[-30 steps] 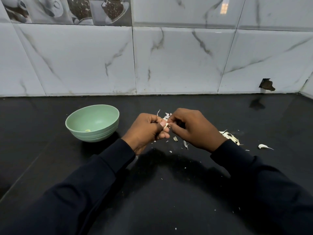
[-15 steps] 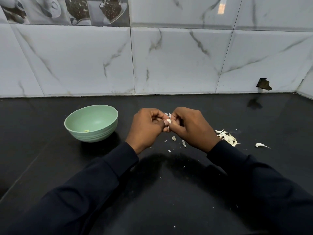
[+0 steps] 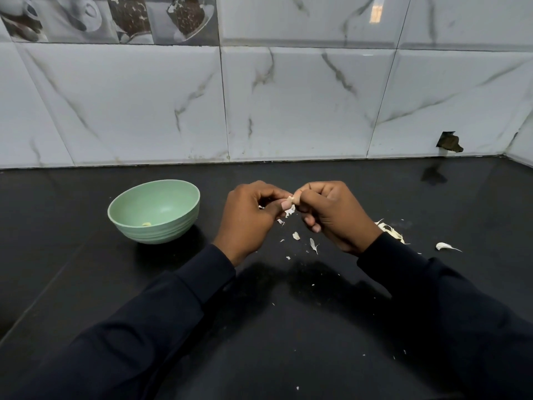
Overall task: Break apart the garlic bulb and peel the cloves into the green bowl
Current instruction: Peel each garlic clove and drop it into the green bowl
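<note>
A small pale garlic clove (image 3: 294,200) is pinched between the fingertips of my left hand (image 3: 250,218) and my right hand (image 3: 334,215), a little above the black counter. A bit of papery skin (image 3: 290,211) hangs just under it. The green bowl (image 3: 176,223) stands on the counter to the left of my hands, with one peeled clove (image 3: 146,224) inside. Another unpeeled clove (image 3: 444,246) lies far right on the counter.
Torn garlic skins lie in a heap (image 3: 390,231) behind my right wrist, and small flakes (image 3: 313,244) are scattered below my hands on the black counter (image 3: 288,327). A marble-tiled wall (image 3: 288,105) closes off the back, with a dark hole (image 3: 450,140) at right.
Both hands have risen slightly while staying together on the clove. The clove now shows more plainly between the fingertips, with skin hanging below it.
</note>
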